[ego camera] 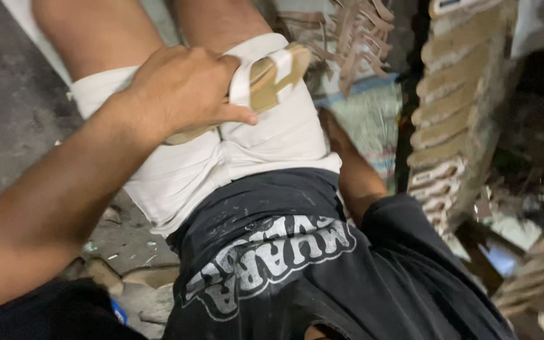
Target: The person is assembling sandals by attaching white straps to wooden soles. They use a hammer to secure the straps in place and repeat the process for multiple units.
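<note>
One hand, the left hand [181, 88], curls tight around a tan sandal [266, 79] with white straps on the lap.

I see a dim scene under soft overhead light; white shorts [272, 138] glow brightest, the right side sinks into shadow, and edges blur slightly.

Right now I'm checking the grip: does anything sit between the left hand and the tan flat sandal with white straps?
Nothing visible does. The left hand lies directly on the tan flat sandal with white straps, fingers wrapped over it against the white shorts. The right hand is hidden behind the leg.
</note>
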